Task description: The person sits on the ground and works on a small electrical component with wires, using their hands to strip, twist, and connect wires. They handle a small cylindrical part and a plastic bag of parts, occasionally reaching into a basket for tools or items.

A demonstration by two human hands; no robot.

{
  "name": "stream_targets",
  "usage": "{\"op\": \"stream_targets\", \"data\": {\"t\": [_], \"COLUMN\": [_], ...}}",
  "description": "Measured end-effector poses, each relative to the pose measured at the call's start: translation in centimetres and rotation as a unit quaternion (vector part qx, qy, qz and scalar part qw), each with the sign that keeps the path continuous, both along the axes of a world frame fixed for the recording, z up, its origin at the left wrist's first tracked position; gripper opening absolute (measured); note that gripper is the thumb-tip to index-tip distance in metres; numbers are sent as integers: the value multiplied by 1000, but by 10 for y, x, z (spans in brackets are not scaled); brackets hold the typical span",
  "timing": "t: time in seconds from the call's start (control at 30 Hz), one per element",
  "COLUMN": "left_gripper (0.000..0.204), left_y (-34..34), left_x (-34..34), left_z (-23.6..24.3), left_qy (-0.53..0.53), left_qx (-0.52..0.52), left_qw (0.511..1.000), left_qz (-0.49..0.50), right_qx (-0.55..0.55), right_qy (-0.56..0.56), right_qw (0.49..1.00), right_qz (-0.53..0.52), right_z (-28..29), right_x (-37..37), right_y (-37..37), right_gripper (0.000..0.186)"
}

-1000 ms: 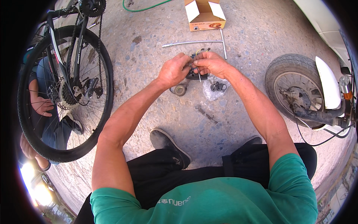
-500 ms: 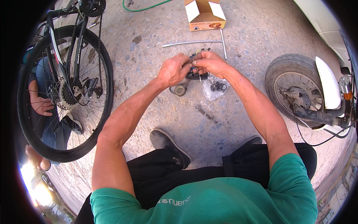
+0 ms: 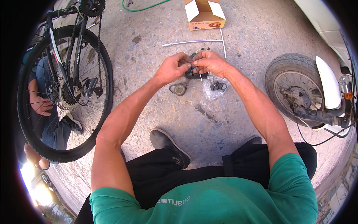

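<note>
Both hands are closed in pinches over a dark, rounded part [image 3: 191, 74] lying on the concrete. Between my left hand [image 3: 172, 68] and my right hand [image 3: 210, 62] runs a thin reddish wire [image 3: 190, 62], gripped at the fingertips of each. A slim pale rod [image 3: 201, 77] points down below my right hand; whether that hand holds it I cannot tell. Yellow and dark leads [image 3: 203, 49] stick out beyond the hands. Close by sit a round metal-rimmed piece with a loop [image 3: 179, 89] and a clear plastic bag [image 3: 212, 93] with a black cable [image 3: 218, 86].
A wrench [image 3: 208, 115] lies nearer my feet. Farther off are a T-handle wrench [image 3: 194, 42] and an open cardboard box [image 3: 207, 25]. A bicycle [image 3: 106, 112] stands left, with another person's hand [image 3: 41, 106] behind its wheel. At right is a scooter wheel [image 3: 278, 74].
My left hand has shifted slightly left, away from the right one, and the wire between them shows more. My right hand has hardly moved.
</note>
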State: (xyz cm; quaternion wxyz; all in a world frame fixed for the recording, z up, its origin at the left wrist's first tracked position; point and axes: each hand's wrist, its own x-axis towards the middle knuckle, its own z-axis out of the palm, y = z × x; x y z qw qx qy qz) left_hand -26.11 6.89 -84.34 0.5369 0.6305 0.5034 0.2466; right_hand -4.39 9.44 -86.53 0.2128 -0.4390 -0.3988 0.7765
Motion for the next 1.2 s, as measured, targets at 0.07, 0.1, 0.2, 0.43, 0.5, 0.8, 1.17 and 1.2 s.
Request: {"op": "stream_targets", "data": {"t": [0.07, 0.1, 0.2, 0.43, 0.5, 0.8, 1.17, 1.2], "left_gripper": [19, 18, 20, 16, 15, 22, 16, 15], "left_y": [0, 1, 2, 5, 5, 1, -6, -6], "left_x": [3, 3, 2, 5, 5, 9, 0, -1], "left_z": [-3, -3, 4, 9, 5, 6, -5, -4], "left_qy": [65, 98, 122, -37, -74, -70, 174, 183], "left_qx": [75, 109, 119, -223, -300, -262, 253, 256], "left_qw": [995, 988, 984, 973, 947, 946, 949, 946], "left_qz": [-29, -38, -58, 55, 86, 177, -72, -77], "right_qx": [0, 5, 21, 56, 75, 61, -31, -31], "right_qy": [-18, -36, -42, -48, -46, -59, 11, 7], "right_qw": [1000, 999, 999, 997, 996, 996, 999, 999], "right_qz": [-2, 0, 24, 29, 33, 16, 8, 9], "right_z": [-2, -3, -1, 2, 2, 1, -8, -7], "right_x": [4, 6, 0, -2, -4, -5, 5, 5], "right_y": [-1, -2, 0, -1, -2, 1, 4, 4], "right_gripper": [20, 20, 22, 18, 15, 16, 23, 22]}}
